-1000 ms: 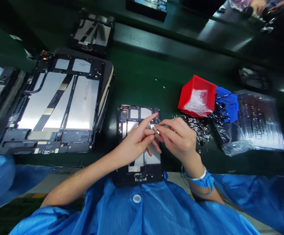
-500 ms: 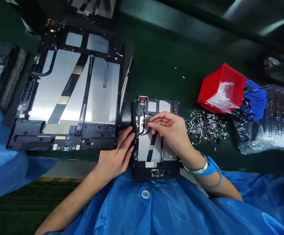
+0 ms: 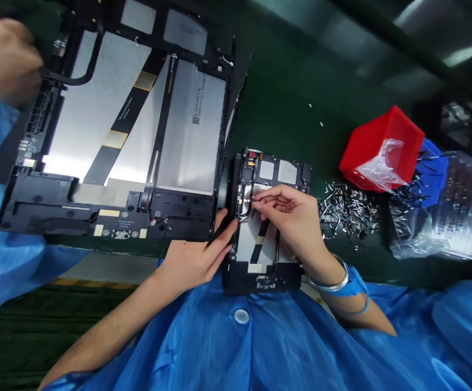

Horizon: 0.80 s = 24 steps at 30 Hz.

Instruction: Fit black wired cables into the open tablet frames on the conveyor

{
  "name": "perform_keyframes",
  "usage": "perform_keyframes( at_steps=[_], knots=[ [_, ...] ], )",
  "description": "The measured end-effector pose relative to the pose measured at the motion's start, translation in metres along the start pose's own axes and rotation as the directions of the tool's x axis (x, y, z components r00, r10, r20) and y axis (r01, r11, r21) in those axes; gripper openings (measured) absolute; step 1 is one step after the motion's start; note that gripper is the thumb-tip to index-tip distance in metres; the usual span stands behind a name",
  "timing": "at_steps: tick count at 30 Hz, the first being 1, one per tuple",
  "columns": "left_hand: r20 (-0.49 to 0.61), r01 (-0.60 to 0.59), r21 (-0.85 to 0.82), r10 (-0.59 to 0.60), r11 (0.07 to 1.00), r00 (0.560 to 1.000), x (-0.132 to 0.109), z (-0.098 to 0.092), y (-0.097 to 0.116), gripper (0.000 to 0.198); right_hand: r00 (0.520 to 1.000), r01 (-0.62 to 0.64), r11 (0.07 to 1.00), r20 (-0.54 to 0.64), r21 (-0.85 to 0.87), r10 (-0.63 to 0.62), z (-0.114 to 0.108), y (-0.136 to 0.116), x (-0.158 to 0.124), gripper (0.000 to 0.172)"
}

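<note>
An opened tablet (image 3: pixel 243 279) lies on the bench before me, its silver battery plates and dark flat cables exposed. My right hand (image 3: pixel 287 214) is over its middle, thumb and forefinger pinched on a thin black cable (image 3: pixel 245 218) that curves near the left side. Part of the cable is hidden by the fingers. My left hand (image 3: pixel 199 258) rests at the tablet's left edge with fingers stretched out, one fingertip touching the edge near the cable's lower bend. Nothing shows in that hand.
A larger-looking opened tablet (image 3: pixel 182 130) is raised at left, close above my left hand. Another person's hand (image 3: pixel 5 54) is beside it. At right are a red bin (image 3: pixel 358 149), a blue bin (image 3: pixel 433 168), a pile of small cables (image 3: pixel 350 212) and clear plastic packaging (image 3: pixel 459 217).
The view has shifted. My right fingertips have come lower and closer to the left edge with the cable, and my left fingertip reaches onto that edge. Another person's hand has appeared upper left.
</note>
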State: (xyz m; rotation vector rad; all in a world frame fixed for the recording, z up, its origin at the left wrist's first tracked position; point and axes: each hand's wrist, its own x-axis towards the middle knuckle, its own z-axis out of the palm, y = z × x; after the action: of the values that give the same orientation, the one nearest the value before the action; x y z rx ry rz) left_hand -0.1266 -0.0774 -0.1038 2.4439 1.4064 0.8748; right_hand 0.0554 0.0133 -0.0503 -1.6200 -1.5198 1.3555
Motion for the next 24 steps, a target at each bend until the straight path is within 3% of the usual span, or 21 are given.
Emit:
perform_keyframes(
  at_steps=[5, 11, 17, 24],
  knots=[
    [0.018, 0.027, 0.049, -0.028, 0.998, 0.999, 0.003, 0.001, 0.004, 0.034, 1.000, 0.021, 0.991, -0.004, -0.132, -0.022, -0.007, -0.006, -0.004, 0.007],
    [0.033, 0.086, 0.054, -0.088, 0.995, 0.996, 0.008, 0.004, 0.010, 0.035, 0.987, 0.162, 0.906, 0.048, -0.391, -0.155, -0.017, -0.010, 0.006, 0.003],
    [0.056, 0.123, 0.007, -0.124, 0.992, 0.991, 0.005, 0.010, 0.012, 0.046, 0.986, 0.145, 0.897, 0.138, -0.418, -0.094, -0.017, -0.011, 0.021, 0.004],
    [0.083, 0.098, 0.022, -0.099, 0.995, 0.992, 0.005, 0.008, 0.011, 0.047, 0.989, 0.113, 0.888, 0.141, -0.446, -0.055, -0.014, -0.011, 0.026, 0.003]
  ],
)
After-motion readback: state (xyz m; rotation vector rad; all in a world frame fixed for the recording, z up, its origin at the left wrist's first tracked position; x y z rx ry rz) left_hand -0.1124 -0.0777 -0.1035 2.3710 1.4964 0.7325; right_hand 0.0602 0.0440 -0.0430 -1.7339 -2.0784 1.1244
